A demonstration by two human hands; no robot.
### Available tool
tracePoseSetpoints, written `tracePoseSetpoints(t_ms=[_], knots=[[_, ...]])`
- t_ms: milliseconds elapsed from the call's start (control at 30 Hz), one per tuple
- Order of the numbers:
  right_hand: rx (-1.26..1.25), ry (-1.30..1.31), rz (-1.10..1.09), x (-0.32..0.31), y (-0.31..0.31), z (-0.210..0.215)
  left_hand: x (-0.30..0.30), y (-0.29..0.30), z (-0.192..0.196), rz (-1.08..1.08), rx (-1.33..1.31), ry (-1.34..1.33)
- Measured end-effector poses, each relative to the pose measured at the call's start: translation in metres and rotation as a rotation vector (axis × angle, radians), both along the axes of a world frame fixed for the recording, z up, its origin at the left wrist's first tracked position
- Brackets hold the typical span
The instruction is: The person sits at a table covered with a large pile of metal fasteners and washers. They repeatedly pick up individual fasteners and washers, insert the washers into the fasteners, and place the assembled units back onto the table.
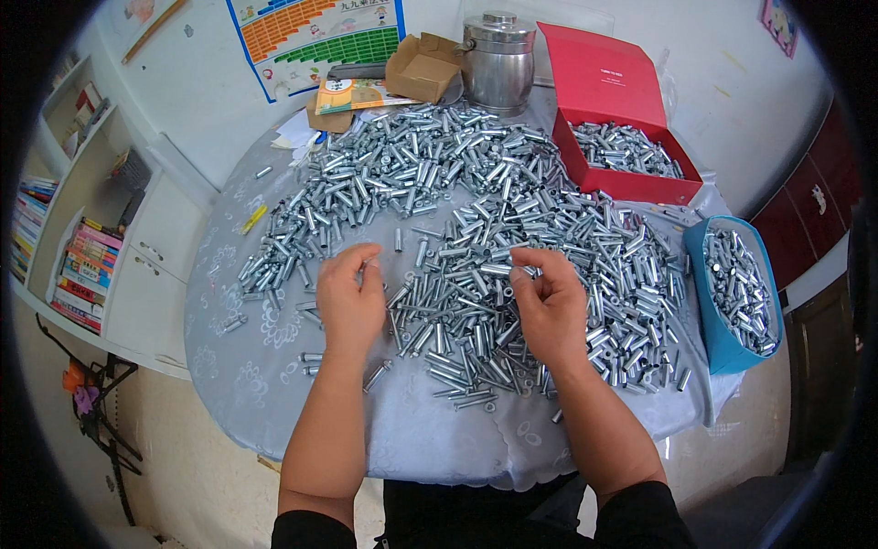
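A wide heap of shiny silver metal sleeves and bolts (476, 220) spreads over the round table. My left hand (349, 297) is over the left edge of the heap, its thumb and fingers curled together; what they hold, if anything, is too small to make out. Over the heap's middle is my right hand (551, 306), thumb and index finger bent toward each other. A silver sleeve (496, 270) shows right at these fingertips, and I cannot tell whether it is gripped or lies behind them. A few bolts (377, 375) lie loose beside my left forearm.
An open red box (654, 188) full of metal pieces stands at the back right, and a blue bin (727, 357), also full, at the right edge. A steel canister (498, 69), a cardboard box (422, 69) and a yellow object (254, 219) are farther back on the grey tablecloth (229, 366).
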State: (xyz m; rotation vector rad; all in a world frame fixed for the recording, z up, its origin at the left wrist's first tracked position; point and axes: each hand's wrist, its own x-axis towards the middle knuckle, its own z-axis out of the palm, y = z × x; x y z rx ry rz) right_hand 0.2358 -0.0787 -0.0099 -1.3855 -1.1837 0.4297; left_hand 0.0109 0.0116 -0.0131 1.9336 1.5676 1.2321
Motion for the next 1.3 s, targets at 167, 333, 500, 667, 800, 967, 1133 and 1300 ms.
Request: tracePoseSetpoints(t_ms=[167, 333, 500, 667, 800, 967, 1133, 1300], knots=[[-0.012, -0.016, 0.015, -0.005, -0.002, 0.005, -0.019, 0.015, -0.015, 0.067, 0.082, 0.406], [-0.022, 0.001, 0.026, -0.006, -0.002, 0.006, -0.018, 0.02, -0.023, 0.041, 0.034, 0.564], [-0.043, -0.003, 0.027, -0.007, -0.002, 0.009, -0.017, 0.02, -0.025, -0.071, -0.009, 0.535], [-0.035, -0.009, 0.018, -0.006, -0.001, 0.005, -0.011, 0.004, -0.006, -0.203, -0.073, 0.473], [-0.043, -0.02, 0.021, -0.007, -0.002, 0.006, -0.006, 0.0, 0.004, -0.29, -0.131, 0.267], [-0.022, -0.007, 0.036, -0.008, -0.002, 0.008, 0.005, -0.005, -0.007, -0.424, -0.253, -0.18], [-0.016, -0.021, 0.051, -0.007, -0.003, 0.007, 0.014, -0.005, -0.001, -0.592, -0.595, -1.018], [-0.014, -0.013, 0.036, -0.007, -0.002, 0.007, 0.012, -0.003, 0.0, -0.542, -0.884, -1.316]])
